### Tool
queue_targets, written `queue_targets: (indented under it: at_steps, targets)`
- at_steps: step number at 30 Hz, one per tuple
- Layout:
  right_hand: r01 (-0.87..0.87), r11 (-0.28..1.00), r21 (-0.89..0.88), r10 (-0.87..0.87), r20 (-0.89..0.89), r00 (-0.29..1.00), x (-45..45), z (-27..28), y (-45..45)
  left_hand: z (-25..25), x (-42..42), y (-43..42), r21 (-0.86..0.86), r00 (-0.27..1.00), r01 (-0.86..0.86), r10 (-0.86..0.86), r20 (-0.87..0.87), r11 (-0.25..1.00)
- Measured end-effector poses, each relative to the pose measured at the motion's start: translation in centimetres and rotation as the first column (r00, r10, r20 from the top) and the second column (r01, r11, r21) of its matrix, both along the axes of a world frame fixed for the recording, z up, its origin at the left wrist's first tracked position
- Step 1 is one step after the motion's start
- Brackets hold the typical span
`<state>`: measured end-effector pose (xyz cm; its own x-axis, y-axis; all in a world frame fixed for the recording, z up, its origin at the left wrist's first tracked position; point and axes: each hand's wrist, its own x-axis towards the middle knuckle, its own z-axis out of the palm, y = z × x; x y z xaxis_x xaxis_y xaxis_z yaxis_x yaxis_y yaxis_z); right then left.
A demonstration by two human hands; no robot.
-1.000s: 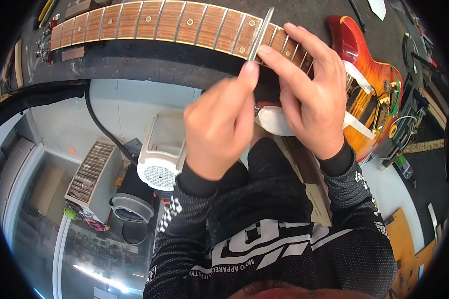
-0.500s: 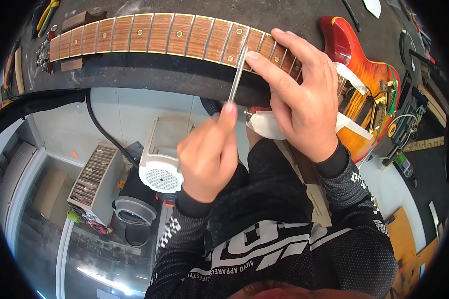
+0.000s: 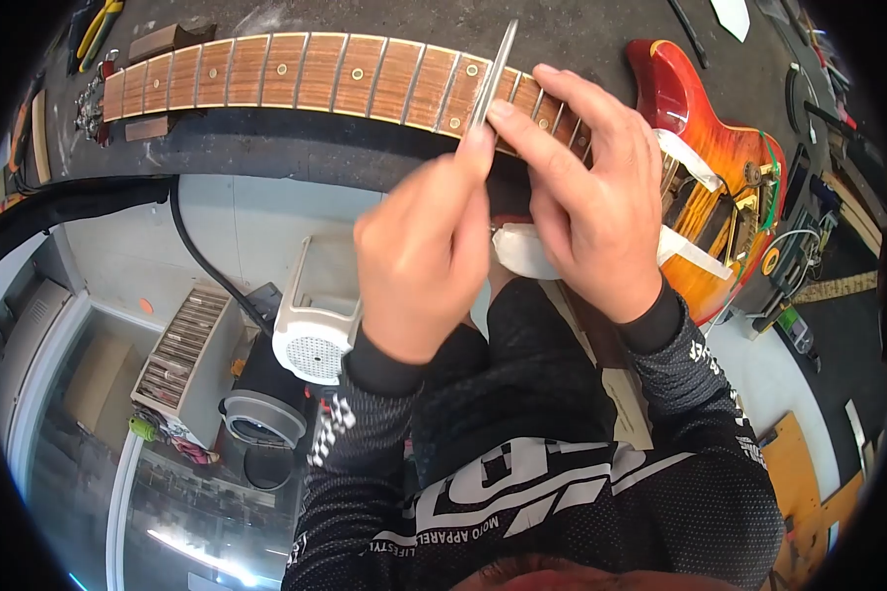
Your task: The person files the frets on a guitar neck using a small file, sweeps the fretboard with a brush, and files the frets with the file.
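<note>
An electric guitar's neck (image 3: 315, 74), with a brown fretboard and metal frets, runs across the top of the view to a red-orange guitar body (image 3: 670, 89) at right. My left hand (image 3: 424, 241) is closed around a slim metal file (image 3: 500, 69), its grip end hidden in the fist. The file lies across the fretboard along a fret, its tip beyond the far edge. Pale dust marks the wood beside it. My right hand (image 3: 601, 177) rests with fingers stretched over the higher frets, one fingertip close against the file.
Wooden blocks (image 3: 168, 41) sit beside the neck near the headstock. Yellow-handled pliers (image 3: 97, 34) lie at the top left. Masking tape (image 3: 695, 251) covers parts of the guitar body. Below the bench are a white machine (image 3: 315, 330) and a rack of flat pieces (image 3: 182, 345).
My left hand has moved up toward the fretboard, pushing the file across it so the tip now sticks out past the far edge. My right hand stays nearly in place.
</note>
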<state>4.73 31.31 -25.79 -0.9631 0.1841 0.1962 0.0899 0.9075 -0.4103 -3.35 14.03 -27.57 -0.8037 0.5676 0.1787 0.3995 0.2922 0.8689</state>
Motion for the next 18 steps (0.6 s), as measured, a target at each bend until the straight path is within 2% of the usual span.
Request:
queue_targets:
  at_steps: [2,3,6,7,9,12,13,16,17,18]
  targets:
    - [0.008,1.000,-0.008,-0.008,0.010,1.000,-0.1,0.2,0.0,1.0,2.3,-3.2,-0.134,1.000,0.015,-0.015,0.001,0.991]
    - [0.013,1.000,-0.013,-0.012,0.023,1.000,-0.1,0.4,-0.1,1.2,2.7,-3.5,-0.082,1.000,-0.013,0.011,-0.028,0.997]
    - [0.018,1.000,-0.021,-0.018,0.024,1.000,-0.1,0.4,-0.2,1.2,1.6,-2.4,-0.143,1.000,0.023,-0.020,0.022,0.989]
    - [0.021,1.000,-0.021,-0.020,0.004,1.000,-0.2,0.0,-0.1,0.7,0.2,-0.3,-0.063,1.000,0.013,-0.012,0.013,0.998]
    - [0.018,1.000,-0.013,-0.018,-0.009,1.000,0.0,-0.1,-0.2,0.4,-0.6,0.8,-0.025,1.000,0.000,0.001,0.027,1.000]
    - [0.019,1.000,-0.008,-0.019,0.006,1.000,-0.2,0.1,-0.1,1.5,2.0,-2.7,-0.148,1.000,0.019,-0.018,0.004,0.989]
    - [0.022,1.000,-0.011,-0.022,0.022,1.000,-0.2,0.3,-0.2,1.3,2.6,-3.1,-0.073,1.000,-0.013,0.012,-0.019,0.997]
    - [0.022,1.000,-0.013,-0.021,0.009,1.000,-0.1,-0.1,0.0,1.5,1.2,-1.4,-0.104,0.999,0.010,-0.005,0.044,0.995]
    - [0.024,1.000,-0.009,-0.024,-0.004,1.000,-0.1,-0.4,0.0,0.7,-0.1,0.2,-0.039,0.999,0.010,-0.008,0.046,0.999]
    - [0.022,1.000,-0.006,-0.022,-0.007,1.000,-0.1,-0.4,0.0,0.8,0.0,0.0,-0.045,0.999,0.011,-0.009,0.048,0.999]
